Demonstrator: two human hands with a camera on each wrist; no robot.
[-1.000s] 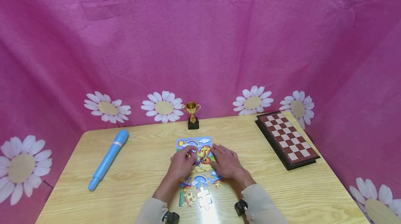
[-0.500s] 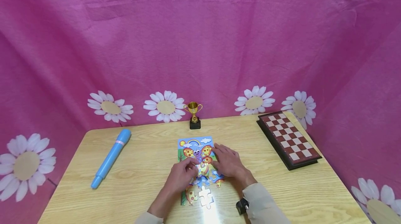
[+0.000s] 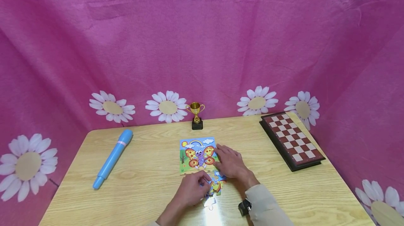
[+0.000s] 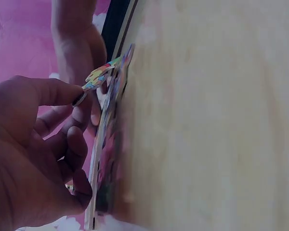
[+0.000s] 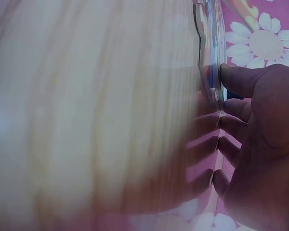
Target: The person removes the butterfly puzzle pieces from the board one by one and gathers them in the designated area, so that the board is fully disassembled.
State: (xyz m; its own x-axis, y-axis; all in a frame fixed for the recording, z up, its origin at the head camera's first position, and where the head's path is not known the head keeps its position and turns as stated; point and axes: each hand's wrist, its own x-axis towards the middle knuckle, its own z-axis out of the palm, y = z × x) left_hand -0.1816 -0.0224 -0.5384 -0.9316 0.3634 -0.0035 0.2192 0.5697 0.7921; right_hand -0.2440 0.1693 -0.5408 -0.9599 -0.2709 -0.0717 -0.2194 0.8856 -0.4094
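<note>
— Nearest of all, on the wooden table [image 3: 142,170]?
— Just a loose piece [image 3: 209,202], flat and washed out by glare.
— And in the left hand [image 3: 192,190]?
— Pinched at the fingertips, a small colourful puzzle piece [image 4: 98,78], tilted. Above the pieces beneath or touching them? Hard to tell. Between the two hands, another piece [image 3: 219,175], mostly blue.
— With the right hand [image 3: 231,163]?
— Spread loosely, with fingertips on the table and the thumb at the right edge of the butterfly picture [image 3: 199,154]. Flat on the table, just beyond the left hand.
— Farther out?
— To the left, a blue tube [image 3: 112,159], lying slantwise. To the right, a chessboard [image 3: 291,138]. Near the back edge, a gold trophy [image 3: 196,112], upright on a black base.
— And behind?
— Only a pink curtain [image 3: 202,43] with big white daisies.
</note>
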